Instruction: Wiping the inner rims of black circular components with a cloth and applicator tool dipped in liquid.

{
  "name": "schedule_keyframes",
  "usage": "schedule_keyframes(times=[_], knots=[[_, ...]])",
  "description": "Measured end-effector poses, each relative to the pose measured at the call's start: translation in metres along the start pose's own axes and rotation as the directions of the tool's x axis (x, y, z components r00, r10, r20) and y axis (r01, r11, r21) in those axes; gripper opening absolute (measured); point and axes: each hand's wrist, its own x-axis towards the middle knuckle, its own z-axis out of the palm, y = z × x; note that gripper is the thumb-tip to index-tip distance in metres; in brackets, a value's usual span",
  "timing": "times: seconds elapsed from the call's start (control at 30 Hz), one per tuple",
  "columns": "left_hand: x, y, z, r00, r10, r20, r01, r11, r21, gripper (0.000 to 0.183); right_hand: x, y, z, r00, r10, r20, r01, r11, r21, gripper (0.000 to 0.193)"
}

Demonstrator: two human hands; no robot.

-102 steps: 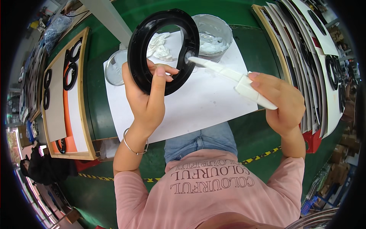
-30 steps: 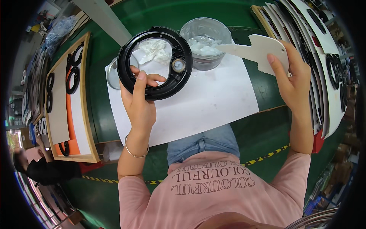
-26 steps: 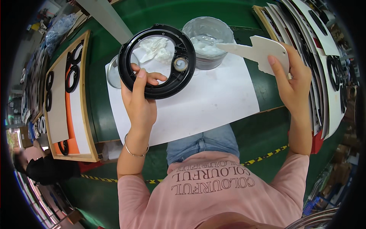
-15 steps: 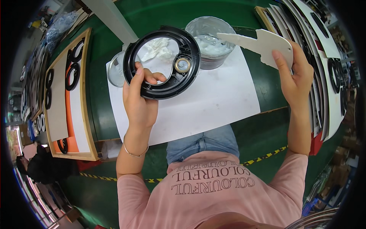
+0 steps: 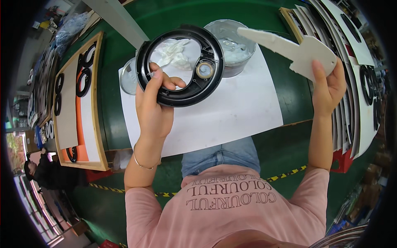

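My left hand (image 5: pixel 155 99) grips a black ring-shaped plastic housing (image 5: pixel 206 91) by its left rim, with some fingers through the opening. A round recess with a brass-coloured rim (image 5: pixel 204 70) sits on the housing's right inner side. Out to the right, my right hand (image 5: pixel 328 84) pinches a flat off-white scraper-like piece (image 5: pixel 306 51) with a long narrow tip pointing left. Behind the housing stands a clear round tub (image 5: pixel 237 70), which holds a whitish, gel-like paste (image 5: pixel 233 50). Crumpled white tissue (image 5: pixel 175 53) shows through the ring's opening.
White paper (image 5: pixel 231 107) covers part of the green table (image 5: pixel 111 120). A clear round lid (image 5: pixel 128 76) lies left of the housing. At left is a wooden-framed tray (image 5: pixel 101 140) with black rings (image 5: pixel 84 82); stacked boards (image 5: pixel 341 115) stand at right. A person in black (image 5: pixel 51 173) is at far left.
The housing has shifted slightly right in my left hand. My right hand has moved a little right and down with the scraper-like piece, whose tip still points left.
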Motion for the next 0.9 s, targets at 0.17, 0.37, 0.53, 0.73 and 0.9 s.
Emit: schedule_keyframes(times=[0.17, 0.37, 0.53, 0.73, 0.9], knots=[[0.000, -0.006, 0.006, 0.992, 0.127, -0.011, -0.122, 0.975, 0.186, 0.016, 0.006, -0.013, 0.006, 0.991, -0.019, 0.130, 0.066, 0.926, -0.371, 0.027], [-0.001, -0.014, 0.006, 0.985, 0.171, -0.019, -0.163, 0.961, 0.225, 0.015, 0.024, -0.018, 0.014, 0.966, -0.052, 0.253, 0.166, 0.876, -0.452, 0.026], [0.001, -0.013, 0.005, 0.985, 0.166, -0.037, -0.155, 0.964, 0.215, 0.015, 0.022, -0.018, 0.016, 0.960, -0.003, 0.281, 0.121, 0.907, -0.403, 0.026], [0.003, -0.011, 0.005, 0.989, 0.131, -0.063, -0.119, 0.979, 0.164, 0.015, 0.017, -0.010, 0.024, 0.957, 0.176, 0.229, -0.134, 0.973, -0.190, 0.028], [0.007, -0.007, -0.002, 0.994, -0.006, -0.109, 0.009, 0.999, 0.030, 0.015, 0.010, -0.012, 0.026, 0.988, 0.142, 0.054, -0.142, 0.990, -0.005, 0.033]])
